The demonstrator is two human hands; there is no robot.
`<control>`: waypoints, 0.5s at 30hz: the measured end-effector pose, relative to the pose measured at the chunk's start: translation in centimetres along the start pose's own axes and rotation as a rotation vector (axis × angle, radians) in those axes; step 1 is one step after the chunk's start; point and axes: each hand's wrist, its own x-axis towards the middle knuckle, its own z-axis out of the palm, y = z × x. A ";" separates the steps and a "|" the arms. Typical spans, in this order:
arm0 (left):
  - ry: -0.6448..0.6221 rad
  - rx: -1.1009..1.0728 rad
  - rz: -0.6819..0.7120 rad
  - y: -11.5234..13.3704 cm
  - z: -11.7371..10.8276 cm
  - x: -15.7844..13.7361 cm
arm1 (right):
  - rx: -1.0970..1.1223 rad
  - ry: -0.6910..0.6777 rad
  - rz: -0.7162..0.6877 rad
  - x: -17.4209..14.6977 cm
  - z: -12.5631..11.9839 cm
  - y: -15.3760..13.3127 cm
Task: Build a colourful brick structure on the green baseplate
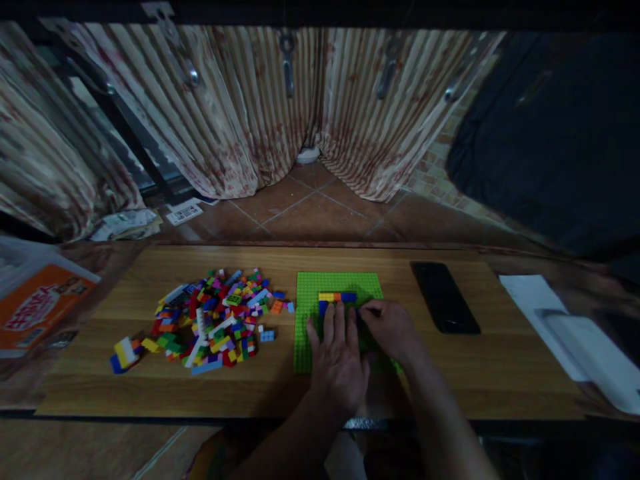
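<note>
While one green baseplate [307,283] bears one brick row [337,297] on the counter [165,400], the left hand [337,363] lies flat, grip released, just below it; the right hand [395,330] pinches nearby, contents unclear.

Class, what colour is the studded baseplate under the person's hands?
The baseplate is bright lime green, seen best in the head view.

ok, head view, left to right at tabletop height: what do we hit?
Orange-labelled box → pile of loose bricks → green baseplate → flat black device → white sheet
</note>
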 end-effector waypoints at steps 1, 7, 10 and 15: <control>0.004 0.008 0.001 0.0 0.0 0.0 | -0.005 0.002 0.006 0.0 0.0 0.0; -0.001 0.009 -0.004 0.4 -0.4 0.2 | 0.002 0.006 0.001 0.2 0.2 0.2; -0.017 0.003 0.017 0.4 -0.5 0.4 | 0.015 0.010 -0.001 0.3 0.3 0.3; -0.013 -0.005 0.026 0.3 -0.1 0.7 | 0.039 0.032 -0.016 0.2 0.5 0.2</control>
